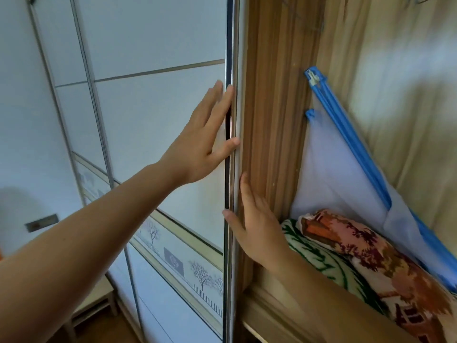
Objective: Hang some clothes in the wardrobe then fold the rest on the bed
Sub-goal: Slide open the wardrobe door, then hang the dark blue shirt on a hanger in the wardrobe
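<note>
Left hand (pixel 204 142): we hold it flat on the white door (pixel 153 115), fingers straight and spread, thumb on the door's metal edge.
Right hand (pixel 257 231): fingers straight, pressed to that edge from inside, holding nothing.
Wardrobe (pixel 274 107): before us, open at right; blanket (pixel 366 253) and blue frame (pixel 351 142) inside.

This is looking like a home bedroom: a tall wardrobe (pixel 272 120) with wood-grain walls is standing open, its white sliding door (pixel 160 107) carrying a band of printed trees (pixel 201 274). Folded patterned blankets (pixel 358 243) are lying inside it, and a blue-edged fabric frame (pixel 341 169) is leaning behind them.
</note>
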A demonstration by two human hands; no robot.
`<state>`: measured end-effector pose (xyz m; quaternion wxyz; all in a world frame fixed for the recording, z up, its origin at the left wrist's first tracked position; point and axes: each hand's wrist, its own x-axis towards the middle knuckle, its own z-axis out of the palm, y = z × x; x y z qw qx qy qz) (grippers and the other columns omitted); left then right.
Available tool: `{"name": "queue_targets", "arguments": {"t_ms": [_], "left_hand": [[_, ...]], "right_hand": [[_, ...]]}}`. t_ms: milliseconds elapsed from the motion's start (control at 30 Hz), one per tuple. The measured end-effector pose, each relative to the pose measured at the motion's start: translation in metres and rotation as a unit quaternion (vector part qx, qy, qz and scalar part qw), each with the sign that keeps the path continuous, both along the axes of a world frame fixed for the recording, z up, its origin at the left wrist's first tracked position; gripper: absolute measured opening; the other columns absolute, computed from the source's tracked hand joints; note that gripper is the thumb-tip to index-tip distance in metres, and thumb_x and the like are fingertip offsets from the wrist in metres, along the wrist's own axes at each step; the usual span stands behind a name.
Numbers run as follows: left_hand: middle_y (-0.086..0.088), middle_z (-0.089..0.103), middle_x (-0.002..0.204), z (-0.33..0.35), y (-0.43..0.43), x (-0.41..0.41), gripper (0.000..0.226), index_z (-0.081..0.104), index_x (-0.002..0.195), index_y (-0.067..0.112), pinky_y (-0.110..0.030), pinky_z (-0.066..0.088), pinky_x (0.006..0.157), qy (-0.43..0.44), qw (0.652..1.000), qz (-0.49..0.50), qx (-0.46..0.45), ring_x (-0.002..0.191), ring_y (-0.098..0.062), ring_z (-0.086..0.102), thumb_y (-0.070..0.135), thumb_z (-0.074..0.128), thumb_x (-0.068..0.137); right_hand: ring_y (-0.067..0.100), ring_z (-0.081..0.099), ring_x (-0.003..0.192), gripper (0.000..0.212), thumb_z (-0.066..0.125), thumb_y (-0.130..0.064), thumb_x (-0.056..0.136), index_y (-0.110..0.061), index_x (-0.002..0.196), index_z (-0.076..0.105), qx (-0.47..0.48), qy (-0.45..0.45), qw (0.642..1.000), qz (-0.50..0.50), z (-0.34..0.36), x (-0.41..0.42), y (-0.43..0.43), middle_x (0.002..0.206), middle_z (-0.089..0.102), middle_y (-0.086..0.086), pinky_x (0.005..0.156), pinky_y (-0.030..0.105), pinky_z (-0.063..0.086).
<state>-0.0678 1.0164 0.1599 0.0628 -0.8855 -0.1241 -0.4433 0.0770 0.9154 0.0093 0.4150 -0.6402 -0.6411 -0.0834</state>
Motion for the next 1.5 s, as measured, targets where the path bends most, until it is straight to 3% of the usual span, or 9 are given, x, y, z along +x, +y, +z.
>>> {"name": "queue_targets", "arguments": {"t_ms": [167,267,333,467,633,933,1100,1233,1500], "left_hand": [[0.002,0.041,0.155,-0.037,-0.025,-0.063,0.077,0.021,0.157,0.042,-0.035,0.041,0.108,0.136,0.971,0.151,-0.127,0.136,-0.017,0.045,0.075,0.038,0.090],[0.004,0.054,0.144,-0.078,-0.038,-0.106,0.080,0.038,0.151,0.039,-0.038,0.043,0.109,0.242,0.917,0.228,-0.221,0.129,-0.014,0.053,0.081,0.041,0.083],[0.004,0.054,0.145,-0.108,-0.049,-0.132,0.075,0.043,0.148,0.036,-0.037,0.042,0.110,0.280,0.881,0.272,-0.266,0.130,-0.014,0.053,0.075,0.049,0.086],[0.003,0.054,0.146,-0.156,-0.076,-0.179,0.068,0.047,0.145,0.034,-0.039,0.043,0.110,0.312,0.825,0.324,-0.341,0.129,-0.016,0.054,0.068,0.058,0.088],[-0.002,0.060,0.138,-0.198,-0.104,-0.238,0.067,0.055,0.139,0.023,-0.040,0.047,0.104,0.314,0.761,0.392,-0.410,0.122,-0.020,0.057,0.067,0.056,0.088],[-0.001,0.044,0.155,-0.267,-0.151,-0.367,0.071,0.036,0.154,0.032,-0.036,0.039,0.108,0.262,0.664,0.499,-0.491,0.139,-0.021,0.045,0.064,0.054,0.093],[-0.003,0.047,0.148,-0.309,-0.177,-0.425,0.071,0.032,0.155,0.034,-0.037,0.042,0.106,0.228,0.589,0.548,-0.548,0.135,-0.022,0.047,0.065,0.052,0.094],[0.001,0.048,0.146,-0.333,-0.204,-0.447,0.068,0.033,0.154,0.037,-0.038,0.043,0.106,0.200,0.547,0.571,-0.578,0.134,-0.021,0.048,0.065,0.050,0.094],[0.000,0.050,0.146,-0.354,-0.305,-0.465,0.061,0.037,0.153,0.034,-0.039,0.050,0.100,0.105,0.450,0.649,-0.605,0.126,-0.024,0.056,0.053,0.053,0.097]], "right_hand": [[0.015,0.061,0.113,0.060,0.044,-0.064,0.097,-0.035,0.149,0.042,-0.114,-0.104,0.987,-0.043,0.024,0.031,-0.045,0.129,0.065,-0.005,0.091,0.035,0.053],[0.008,0.064,0.084,0.052,0.047,-0.069,0.093,-0.034,0.129,0.059,-0.241,-0.112,0.964,-0.020,0.026,0.026,-0.066,0.096,0.069,-0.010,0.077,0.034,0.056],[0.009,0.063,0.084,0.048,0.050,-0.069,0.091,-0.031,0.117,0.065,-0.299,-0.125,0.946,0.013,0.019,0.015,-0.074,0.094,0.068,-0.009,0.079,0.034,0.056],[0.014,0.062,0.102,0.054,0.056,-0.066,0.091,-0.029,0.130,0.062,-0.382,-0.120,0.912,0.089,-0.005,-0.016,-0.072,0.117,0.067,-0.004,0.084,0.028,0.050],[0.016,0.057,0.120,0.060,0.052,-0.068,0.092,-0.033,0.141,0.051,-0.424,-0.158,0.875,0.171,-0.042,-0.074,-0.049,0.137,0.059,-0.002,0.100,0.034,0.047],[0.022,0.058,0.120,0.056,0.051,-0.061,0.096,-0.030,0.143,0.049,-0.429,-0.260,0.809,0.306,-0.105,-0.215,0.025,0.139,0.058,0.001,0.095,0.036,0.049],[0.023,0.055,0.121,0.056,0.048,-0.061,0.097,-0.032,0.144,0.048,-0.385,-0.332,0.776,0.374,-0.127,-0.298,0.056,0.140,0.051,0.000,0.098,0.045,0.050],[0.022,0.055,0.119,0.052,0.049,-0.060,0.097,-0.033,0.141,0.050,-0.384,-0.353,0.744,0.418,-0.146,-0.347,0.067,0.137,0.051,-0.001,0.093,0.040,0.049],[0.027,0.054,0.129,0.060,0.051,-0.058,0.097,-0.027,0.148,0.046,-0.345,-0.426,0.640,0.539,-0.182,-0.459,0.042,0.150,0.051,0.006,0.099,0.040,0.048]]}}
